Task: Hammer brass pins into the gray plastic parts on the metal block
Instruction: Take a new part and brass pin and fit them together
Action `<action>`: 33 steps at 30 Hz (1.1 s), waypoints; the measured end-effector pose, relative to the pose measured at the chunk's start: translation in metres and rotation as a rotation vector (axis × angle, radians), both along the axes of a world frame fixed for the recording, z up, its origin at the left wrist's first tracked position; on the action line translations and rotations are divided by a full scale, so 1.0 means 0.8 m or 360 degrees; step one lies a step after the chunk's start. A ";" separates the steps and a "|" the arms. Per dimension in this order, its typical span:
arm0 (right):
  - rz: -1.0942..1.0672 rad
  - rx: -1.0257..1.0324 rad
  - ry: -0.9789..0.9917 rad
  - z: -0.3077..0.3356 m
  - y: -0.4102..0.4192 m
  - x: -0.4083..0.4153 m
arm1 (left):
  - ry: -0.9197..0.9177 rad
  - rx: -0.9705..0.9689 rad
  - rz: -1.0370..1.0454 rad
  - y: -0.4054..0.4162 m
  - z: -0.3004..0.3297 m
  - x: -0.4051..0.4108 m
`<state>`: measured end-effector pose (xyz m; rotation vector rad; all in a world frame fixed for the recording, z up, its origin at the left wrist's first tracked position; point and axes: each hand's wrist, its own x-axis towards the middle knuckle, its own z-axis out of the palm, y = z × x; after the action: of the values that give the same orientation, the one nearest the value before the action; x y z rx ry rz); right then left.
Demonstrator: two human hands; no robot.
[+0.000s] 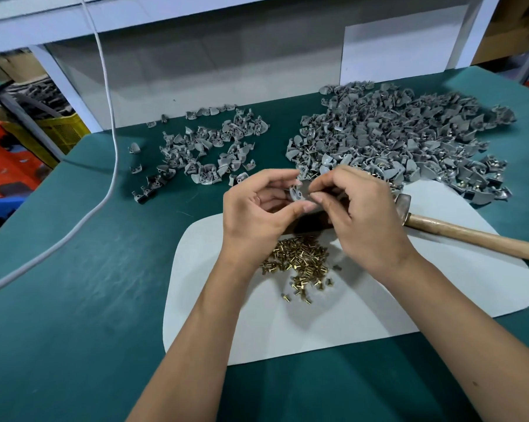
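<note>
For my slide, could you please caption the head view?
Both hands hold a gray part above brass pins; hammer rests aside.

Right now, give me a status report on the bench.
Both hands pinching one gray part above block. Hammer down, right side. Pins loose below. Nothing blocking.

- The counter (pixel 74 300) wore a matt teal cloth-like cover.
- The mat (pixel 318 324) looked pale, smooth and matt.
- The pins (pixel 299 263) were shiny brass.
- The parts (pixel 394 138) were dull gray plastic.
- The hammer (pixel 470 236) had a smooth wooden handle and a worn metal head.
</note>
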<state>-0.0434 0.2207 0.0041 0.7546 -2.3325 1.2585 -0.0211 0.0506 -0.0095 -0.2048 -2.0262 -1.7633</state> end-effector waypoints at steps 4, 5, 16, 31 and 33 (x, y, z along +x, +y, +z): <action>0.0020 -0.0020 -0.0047 0.000 -0.003 0.002 | 0.0003 0.0000 -0.0018 0.003 -0.002 0.000; 0.0021 -0.0031 -0.0047 0.000 -0.004 0.002 | 0.0010 0.0003 -0.0022 0.004 -0.002 0.000; -0.0034 -0.0116 -0.0124 -0.003 -0.004 -0.001 | 0.0053 0.0035 -0.0087 0.006 -0.001 -0.001; -0.0153 0.0041 -0.0017 -0.002 -0.005 0.005 | 0.0092 -0.0101 0.0010 0.006 0.000 0.000; -0.0180 0.0031 -0.0001 -0.002 -0.006 0.008 | 0.0091 -0.0163 0.0064 0.007 -0.001 -0.001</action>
<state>-0.0368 0.2156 0.0028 0.6186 -2.3554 1.1897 -0.0216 0.0562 -0.0100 -0.2414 -2.0670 -1.6134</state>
